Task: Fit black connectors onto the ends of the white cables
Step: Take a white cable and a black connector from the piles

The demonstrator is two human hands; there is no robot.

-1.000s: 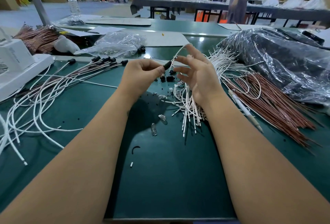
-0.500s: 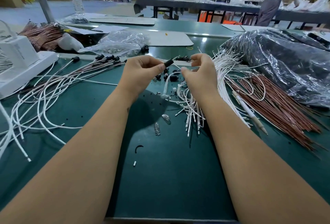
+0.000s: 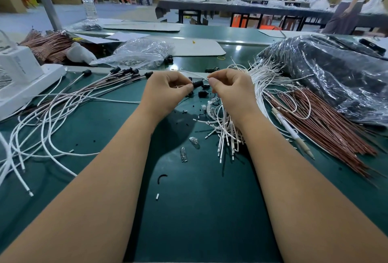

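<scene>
Hands have closed in since earlier: left hand (image 3: 168, 90) pinches a small black plastic connector (image 3: 197, 84), right hand (image 3: 231, 88) pinches a thin white cable (image 3: 201, 76) at 3 o'clock of it. Clear crinkled plastic bag (image 3: 138, 52) at 11 o'clock holds small parts.

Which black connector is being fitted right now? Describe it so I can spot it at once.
Start at the green table and follow both forearms up to where the hands meet. The black connector sticks out of the left hand fingertips, facing the right hand. Unlike the loose ones beneath, it is off the table.

Left hand (image 3: 168, 90) and right hand (image 3: 232, 88) pinch, fingertips nearly meeting.
</scene>
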